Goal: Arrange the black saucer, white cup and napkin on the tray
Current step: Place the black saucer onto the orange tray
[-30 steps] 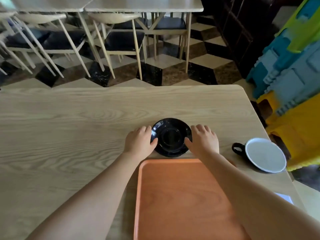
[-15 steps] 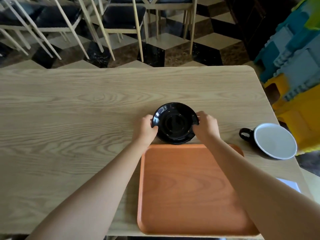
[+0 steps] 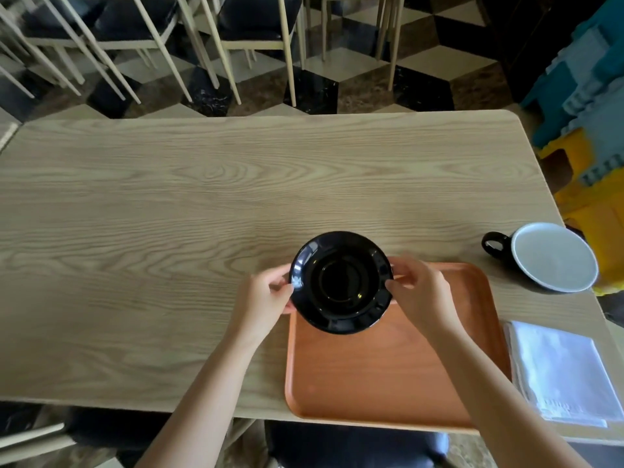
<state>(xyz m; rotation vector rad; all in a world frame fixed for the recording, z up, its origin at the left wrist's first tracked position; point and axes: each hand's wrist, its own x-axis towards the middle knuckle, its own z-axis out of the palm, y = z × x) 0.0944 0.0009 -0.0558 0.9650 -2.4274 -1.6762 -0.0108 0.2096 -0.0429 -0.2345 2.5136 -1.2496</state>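
Observation:
The black saucer (image 3: 341,282) is held in the air over the far left corner of the orange tray (image 3: 388,376). My left hand (image 3: 266,298) pinches its left rim and my right hand (image 3: 418,295) pinches its right rim. The cup (image 3: 553,256), white inside and black outside with a black handle, stands on the table to the right of the tray. A folded white napkin (image 3: 564,373) lies at the tray's right side, near the table's front right corner.
The light wooden table (image 3: 169,231) stretches far to the left and behind the tray. Chairs (image 3: 236,38) stand beyond its far edge on a checkered floor. Blue and yellow foam pieces (image 3: 587,113) are stacked past the right edge.
Both hands closed on the saucer's rim, lifted it off the table and brought it back toward me, over the tray's far edge. The view tilted down, revealing the napkin.

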